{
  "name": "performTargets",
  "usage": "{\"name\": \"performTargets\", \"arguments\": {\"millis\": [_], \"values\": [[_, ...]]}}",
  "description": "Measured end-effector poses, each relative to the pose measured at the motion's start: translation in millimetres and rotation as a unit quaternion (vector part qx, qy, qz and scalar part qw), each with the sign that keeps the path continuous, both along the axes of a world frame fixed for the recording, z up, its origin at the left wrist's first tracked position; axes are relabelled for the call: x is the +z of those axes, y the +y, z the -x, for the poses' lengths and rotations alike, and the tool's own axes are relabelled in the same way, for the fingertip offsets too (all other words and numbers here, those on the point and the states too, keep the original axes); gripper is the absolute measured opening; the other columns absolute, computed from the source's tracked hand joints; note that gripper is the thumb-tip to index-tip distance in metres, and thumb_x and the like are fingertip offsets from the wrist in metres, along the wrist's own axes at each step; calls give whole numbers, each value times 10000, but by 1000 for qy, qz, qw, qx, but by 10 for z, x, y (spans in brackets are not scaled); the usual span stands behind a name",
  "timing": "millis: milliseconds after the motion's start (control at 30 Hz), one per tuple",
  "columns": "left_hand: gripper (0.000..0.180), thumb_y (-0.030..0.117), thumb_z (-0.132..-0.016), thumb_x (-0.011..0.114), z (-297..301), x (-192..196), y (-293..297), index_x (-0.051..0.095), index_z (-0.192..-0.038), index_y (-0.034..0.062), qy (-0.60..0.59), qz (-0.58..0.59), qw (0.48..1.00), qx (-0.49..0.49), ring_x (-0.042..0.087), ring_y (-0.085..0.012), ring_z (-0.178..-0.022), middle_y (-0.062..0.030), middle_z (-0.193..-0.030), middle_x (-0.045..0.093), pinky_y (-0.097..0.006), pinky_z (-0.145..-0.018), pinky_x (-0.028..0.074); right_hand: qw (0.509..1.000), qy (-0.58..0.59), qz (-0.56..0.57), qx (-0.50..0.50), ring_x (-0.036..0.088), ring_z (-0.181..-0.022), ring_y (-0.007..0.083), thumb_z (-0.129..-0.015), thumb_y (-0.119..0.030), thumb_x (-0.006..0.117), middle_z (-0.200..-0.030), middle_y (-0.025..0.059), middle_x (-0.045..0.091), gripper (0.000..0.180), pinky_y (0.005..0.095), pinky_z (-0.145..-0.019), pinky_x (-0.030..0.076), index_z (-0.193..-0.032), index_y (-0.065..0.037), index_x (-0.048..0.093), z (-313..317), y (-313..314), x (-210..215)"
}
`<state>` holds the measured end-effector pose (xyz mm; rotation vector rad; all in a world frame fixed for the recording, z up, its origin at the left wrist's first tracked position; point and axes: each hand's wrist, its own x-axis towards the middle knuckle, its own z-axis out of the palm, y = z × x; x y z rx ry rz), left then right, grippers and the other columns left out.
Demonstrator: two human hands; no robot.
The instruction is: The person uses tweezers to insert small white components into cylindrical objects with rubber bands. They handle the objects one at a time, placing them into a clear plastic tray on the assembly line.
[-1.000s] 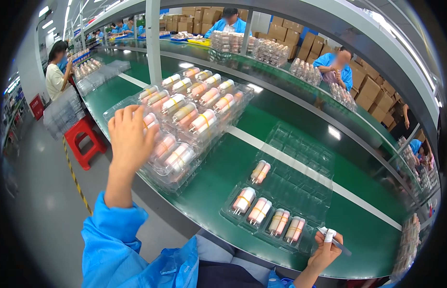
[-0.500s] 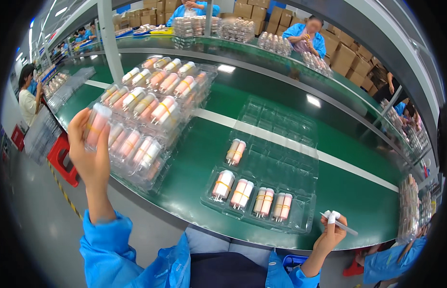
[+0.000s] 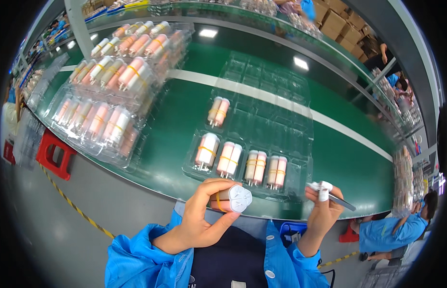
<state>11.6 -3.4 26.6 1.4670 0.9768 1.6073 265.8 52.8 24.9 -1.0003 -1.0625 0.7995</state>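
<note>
A: Right, the banded bundle [image 3: 230,198] first. Where is it?

B: In the left hand [image 3: 202,221], held near the body just below the edge of the green belt [image 3: 185,110]. Fingers curl around it and the thumb presses from below, so a closed grip on the bundle. White cap ends face the camera.

A: Appearance?

B: Pinkish tubes with white caps, strapped together by a yellow band. How many tubes are in it I cannot tell, though the bundles in the trays look like 2 side by side.

A: Right hand [image 3: 322,211]?

B: Closed on a slim dark tool [image 3: 336,199], tip pointing right. A white cot covers one fingertip.

A: Surroundings?

B: Clear blister tray [image 3: 276,120] straight ahead on the belt: 4 bundles in its near row, 1 in the next row, the other pockets vacant. Full trays [image 3: 113,86] stacked to the left.

A: Risks?

B: My judgement: the bundle sits off the belt, over the lap, so a loosened grip would drop it to the floor. If the band slides off, the tubes could separate. The tool tip is near the tray's thin plastic and might snag it.
</note>
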Motion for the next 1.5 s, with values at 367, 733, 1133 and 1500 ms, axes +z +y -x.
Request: {"name": "performTargets", "arguments": {"millis": [367,733,1133,1500], "values": [[525,-10,-802,678,-62,-187,18,417,-1258,-10,-29,-32,999,-10,554,-240,-1026,-177,-1173,494,-322,-874,463,957,51,-101,268,678,-851,310,-822,26,651,-941,210,632,197,418,-748,590,-1011,42,599,734,-117,228],[445,279,-927,550,-66,-64,3,403,-1264,28,-260,130,945,-152,551,-240,-1014,-167,-1097,522,-379,-821,494,955,84,-61,280,669,-879,295,-852,9,633,-988,195,598,180,412,-775,589,-1026,34,593,822,-160,127],[384,357,-936,495,-51,-108,21,459,-1140,33,-247,125,953,-124,583,-259,-898,-200,-1009,551,-376,-719,519,954,82,-65,281,669,-858,277,-844,9,642,-982,200,608,184,390,-744,587,-1021,29,597,834,-150,58],[379,238,-923,547,-231,-54,-2,395,-1207,37,-284,109,945,-118,532,-275,-1036,-201,-1118,508,-412,-901,444,982,1,-110,156,658,-927,325,-962,-264,522,-1079,220,574,340,424,-752,583,-1147,19,485,1045,-180,-66]]}}
